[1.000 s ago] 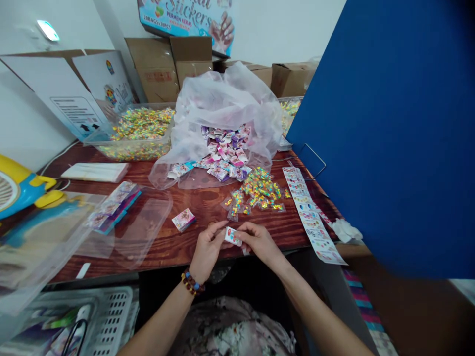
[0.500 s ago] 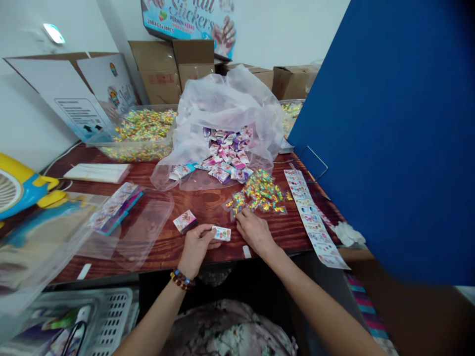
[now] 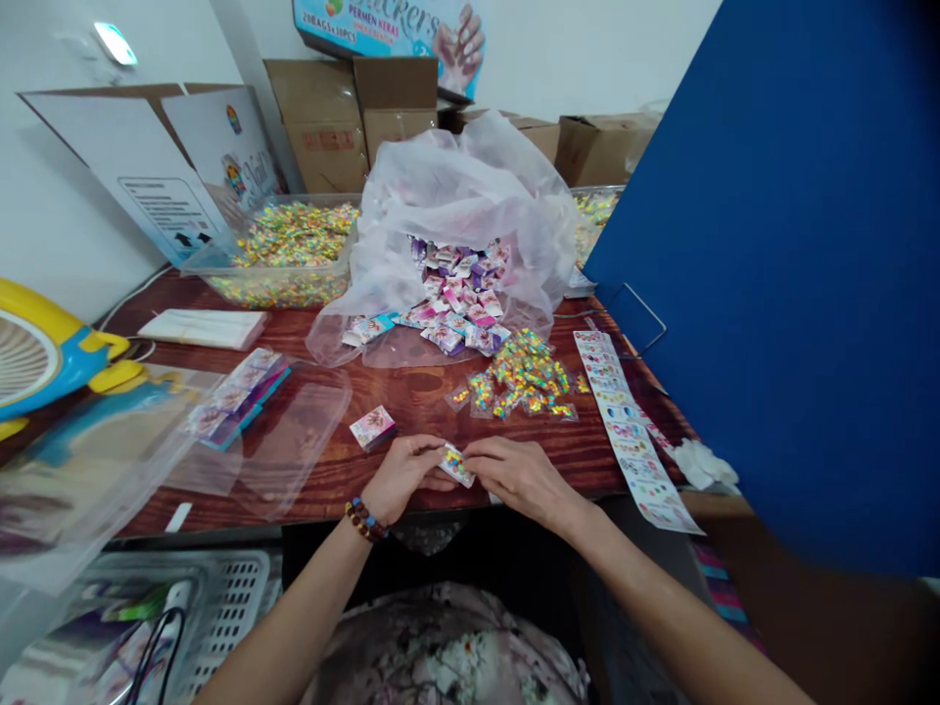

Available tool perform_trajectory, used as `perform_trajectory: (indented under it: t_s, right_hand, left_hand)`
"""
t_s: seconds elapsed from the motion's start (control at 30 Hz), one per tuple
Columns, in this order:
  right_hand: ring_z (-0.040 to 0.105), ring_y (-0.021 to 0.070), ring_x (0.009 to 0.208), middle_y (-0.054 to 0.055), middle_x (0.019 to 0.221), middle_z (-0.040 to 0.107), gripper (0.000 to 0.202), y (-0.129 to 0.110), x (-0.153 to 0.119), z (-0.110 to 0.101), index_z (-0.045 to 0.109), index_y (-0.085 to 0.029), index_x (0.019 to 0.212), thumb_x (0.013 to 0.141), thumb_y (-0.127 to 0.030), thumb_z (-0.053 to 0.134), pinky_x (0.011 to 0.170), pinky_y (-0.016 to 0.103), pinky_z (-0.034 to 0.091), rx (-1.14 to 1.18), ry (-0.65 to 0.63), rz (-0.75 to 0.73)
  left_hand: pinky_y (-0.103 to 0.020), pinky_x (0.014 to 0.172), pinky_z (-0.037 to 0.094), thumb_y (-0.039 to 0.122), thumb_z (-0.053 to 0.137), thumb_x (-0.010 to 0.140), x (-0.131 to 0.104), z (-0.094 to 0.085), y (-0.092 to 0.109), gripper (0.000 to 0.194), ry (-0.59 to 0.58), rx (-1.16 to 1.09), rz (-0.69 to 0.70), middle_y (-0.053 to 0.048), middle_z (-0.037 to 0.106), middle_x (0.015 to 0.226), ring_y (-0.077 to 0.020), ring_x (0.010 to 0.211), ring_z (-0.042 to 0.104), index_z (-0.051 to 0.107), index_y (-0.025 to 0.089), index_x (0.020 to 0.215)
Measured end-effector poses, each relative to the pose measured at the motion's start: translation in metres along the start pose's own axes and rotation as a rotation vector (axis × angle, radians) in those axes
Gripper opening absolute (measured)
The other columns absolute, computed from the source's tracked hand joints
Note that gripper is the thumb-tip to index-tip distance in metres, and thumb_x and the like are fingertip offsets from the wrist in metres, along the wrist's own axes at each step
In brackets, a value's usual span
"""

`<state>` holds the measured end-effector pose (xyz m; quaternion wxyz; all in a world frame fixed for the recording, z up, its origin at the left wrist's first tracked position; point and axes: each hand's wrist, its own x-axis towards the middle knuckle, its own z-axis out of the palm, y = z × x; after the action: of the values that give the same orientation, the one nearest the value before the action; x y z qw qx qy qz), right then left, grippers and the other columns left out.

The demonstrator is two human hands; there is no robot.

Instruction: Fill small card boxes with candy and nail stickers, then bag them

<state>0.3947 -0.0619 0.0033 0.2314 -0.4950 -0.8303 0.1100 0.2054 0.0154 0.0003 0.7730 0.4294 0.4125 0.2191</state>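
Note:
Near the table's front edge, my left hand [image 3: 406,477] pinches a small candy packet [image 3: 456,464] between thumb and fingers. The sticker card seen earlier in that hand is hidden, perhaps under the packet. My right hand [image 3: 520,477] closes on the packet's right end, its fingertips close to those of my left hand. A small pink box [image 3: 373,428] lies just beyond my left hand. Beyond my right hand is a heap of candy packets [image 3: 530,367]. To the right of it, a long strip of sticker cards [image 3: 630,421] hangs over the table edge.
A plastic bag [image 3: 470,186] spills small boxes at the table's back. Candy tub [image 3: 283,284], white carton [image 3: 139,166] and fan [image 3: 44,348] stand left. Joined boxes [image 3: 239,397] lie on clear plastic. A blue panel [image 3: 778,294] bounds the right; a basket [image 3: 239,607] sits below.
My right hand has come from the heap toward my left hand, bringing a candy packet over where the card was. The camera view has shifted slightly.

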Motion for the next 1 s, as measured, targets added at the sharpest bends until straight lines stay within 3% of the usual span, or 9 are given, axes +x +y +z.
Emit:
perform_trajectory:
  t_s: [0.17,0.27,0.37,0.47,0.53,0.63,0.77,0.9,1.0]
  right_hand:
    - [0.065,0.0168,0.091,0.007,0.105,0.07,0.024,-0.004,0.003,0.0,0.068,-0.021,0.1,0.093,-0.015,0.045,0.076,0.025,0.049,-0.064,-0.049,0.013]
    - [0.064,0.0181,0.095,0.007,0.109,0.069,0.024,-0.004,0.001,0.006,0.067,-0.022,0.1,0.092,-0.014,0.046,0.079,0.028,0.05,0.073,0.02,0.085]
    - [0.065,0.0176,0.091,0.007,0.109,0.067,0.021,-0.003,0.001,0.017,0.064,-0.022,0.107,0.09,-0.022,0.052,0.077,0.03,0.052,0.453,0.257,0.352]
    - [0.066,0.0173,0.074,0.006,0.094,0.069,0.032,0.0,0.006,0.034,0.062,-0.02,0.107,0.081,-0.039,0.062,0.055,0.026,0.053,0.915,0.362,0.67]
    - [0.063,0.0159,0.064,0.003,0.08,0.067,0.035,0.002,0.011,0.043,0.065,-0.019,0.094,0.073,-0.047,0.068,0.047,0.023,0.049,1.086,0.372,0.773]
    - [0.054,0.012,0.053,-0.001,0.064,0.062,0.036,0.006,0.017,0.049,0.066,-0.018,0.074,0.066,-0.053,0.073,0.044,0.021,0.044,1.129,0.482,0.833]
    - [0.05,0.0124,0.053,-0.001,0.061,0.059,0.037,0.013,0.007,0.04,0.065,-0.019,0.068,0.066,-0.054,0.074,0.046,0.023,0.043,1.101,0.596,0.828]
    - [0.05,0.0138,0.057,0.0,0.064,0.058,0.032,0.018,-0.015,0.033,0.066,-0.019,0.071,0.074,-0.052,0.069,0.05,0.024,0.042,0.984,0.621,0.804]
    - [0.05,0.0143,0.059,0.0,0.066,0.057,0.03,0.018,-0.025,0.037,0.065,-0.02,0.071,0.079,-0.049,0.066,0.051,0.023,0.042,0.896,0.55,0.756]
  left_hand:
    - [-0.026,0.062,0.058,0.042,0.081,0.062,-0.002,0.003,0.0,0.039,-0.004,0.032,0.021,-0.005,0.071,0.076,-0.0162,0.067,0.069,0.068,0.012,0.083]
    - [-0.025,0.063,0.058,0.037,0.084,0.059,-0.001,0.004,-0.002,0.037,0.041,0.079,0.07,-0.003,0.07,0.074,-0.0148,0.067,0.067,0.068,0.012,0.081]
    - [-0.027,0.067,0.058,0.035,0.083,0.059,0.0,0.005,-0.001,0.036,0.089,0.062,0.109,-0.005,0.071,0.079,-0.0159,0.071,0.068,0.069,0.012,0.084]
    - [-0.029,0.071,0.058,0.036,0.081,0.061,0.002,0.009,0.002,0.038,0.104,0.041,0.147,-0.005,0.072,0.085,-0.0175,0.076,0.069,0.069,0.013,0.089]
    - [-0.03,0.073,0.057,0.037,0.079,0.065,0.004,0.013,0.004,0.035,0.081,0.068,0.178,-0.005,0.072,0.087,-0.0178,0.077,0.068,0.069,0.015,0.09]
    - [-0.03,0.072,0.056,0.037,0.074,0.07,0.011,0.017,0.007,0.03,0.027,0.161,0.219,-0.004,0.072,0.088,-0.0183,0.077,0.067,0.069,0.016,0.09]
    - [-0.031,0.076,0.053,0.033,0.066,0.079,0.027,0.016,0.019,0.022,-0.027,0.485,0.333,-0.005,0.072,0.088,-0.0202,0.08,0.067,0.069,0.018,0.094]
    - [-0.038,0.093,0.046,0.029,0.054,0.089,0.067,0.022,0.051,0.024,0.146,1.024,0.691,-0.01,0.068,0.107,-0.0244,0.101,0.061,0.065,0.017,0.107]
    - [-0.045,0.104,0.037,0.018,0.052,0.088,0.111,0.037,0.075,0.034,0.169,1.437,0.897,-0.013,0.06,0.123,-0.0292,0.123,0.047,0.057,0.015,0.121]
